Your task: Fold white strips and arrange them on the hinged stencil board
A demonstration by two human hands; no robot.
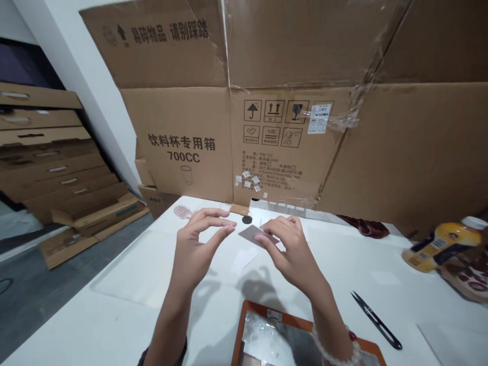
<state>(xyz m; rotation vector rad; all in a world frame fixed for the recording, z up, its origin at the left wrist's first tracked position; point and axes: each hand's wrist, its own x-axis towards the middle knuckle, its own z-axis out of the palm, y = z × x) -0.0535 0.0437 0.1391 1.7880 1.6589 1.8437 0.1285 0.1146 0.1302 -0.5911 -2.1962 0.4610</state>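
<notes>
My right hand (285, 244) grips a thin grey card (249, 233) between thumb and fingers, holding it above the white table. To its left, my left hand (200, 241) is apart from the card. Its thumb and index fingertips come together in a pinch; anything between them is too small to make out. Beneath the hands lies a white slip of paper (244, 260). Nearer to me, partly under my right forearm, is an orange-framed case (241, 330) with a shiny, reflective inside and a small metal fitting.
Black thread snips (375, 320) lie at the right. An orange bottle (442, 246) stands beyond, by a printed bag (468, 277). Cardboard (183, 117) walls off the table's back, with small white stickers (247, 184). A pink hairbrush (183, 212) lies back left.
</notes>
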